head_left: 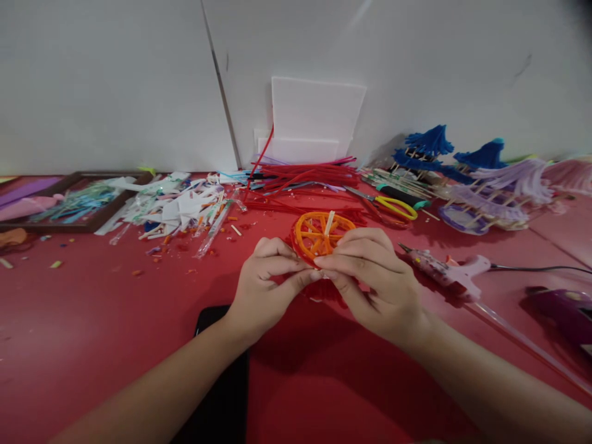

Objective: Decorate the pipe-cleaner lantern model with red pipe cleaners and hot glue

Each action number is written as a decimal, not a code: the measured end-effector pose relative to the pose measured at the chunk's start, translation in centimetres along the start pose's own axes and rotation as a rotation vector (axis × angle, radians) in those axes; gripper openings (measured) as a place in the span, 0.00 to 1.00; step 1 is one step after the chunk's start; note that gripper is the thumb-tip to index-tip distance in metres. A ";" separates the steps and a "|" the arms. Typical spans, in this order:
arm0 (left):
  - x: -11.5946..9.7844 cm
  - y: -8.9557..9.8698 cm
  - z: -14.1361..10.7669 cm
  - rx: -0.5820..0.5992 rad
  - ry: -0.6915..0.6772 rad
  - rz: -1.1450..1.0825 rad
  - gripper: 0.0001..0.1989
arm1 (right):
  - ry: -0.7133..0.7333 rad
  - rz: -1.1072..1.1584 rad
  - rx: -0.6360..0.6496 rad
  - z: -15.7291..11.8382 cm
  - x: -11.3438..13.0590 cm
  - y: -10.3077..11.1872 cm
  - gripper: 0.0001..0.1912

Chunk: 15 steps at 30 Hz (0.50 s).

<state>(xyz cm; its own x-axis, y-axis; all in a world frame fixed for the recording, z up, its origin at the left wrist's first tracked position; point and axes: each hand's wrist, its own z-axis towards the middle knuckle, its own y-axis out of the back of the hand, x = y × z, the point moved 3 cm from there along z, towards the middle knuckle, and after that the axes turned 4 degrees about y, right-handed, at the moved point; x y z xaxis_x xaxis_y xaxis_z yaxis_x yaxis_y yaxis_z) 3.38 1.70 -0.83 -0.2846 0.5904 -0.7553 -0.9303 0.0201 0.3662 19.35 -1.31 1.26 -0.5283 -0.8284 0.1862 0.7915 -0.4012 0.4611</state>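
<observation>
left hand (271, 283) and right hand (382, 277) pinching near edge of orange wheel (325, 242) | wheel between them, over red surface (139, 320) | risk: uneven squeezing could warp the rim; a bump could loosen the upright stick (329, 223), if weakly fixed

No text, label, brand, number or sign can be read anywhere in view; no lettering can be made out on any surface.
</observation>
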 end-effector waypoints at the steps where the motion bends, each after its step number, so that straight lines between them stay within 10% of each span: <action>1: 0.0 0.0 0.0 -0.004 -0.005 0.008 0.08 | 0.000 0.000 -0.001 0.0 0.0 0.0 0.11; 15: -0.3 0.2 -0.2 -0.026 -0.052 0.097 0.07 | 0.065 -0.032 0.040 0.0 0.1 0.1 0.11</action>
<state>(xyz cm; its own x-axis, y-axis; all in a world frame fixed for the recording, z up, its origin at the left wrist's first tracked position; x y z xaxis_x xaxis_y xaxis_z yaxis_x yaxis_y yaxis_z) 3.25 1.37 -0.60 -0.3618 0.6295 -0.6877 -0.9048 -0.0593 0.4217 19.34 -1.44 1.29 -0.5314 -0.8393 0.1149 0.7607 -0.4130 0.5007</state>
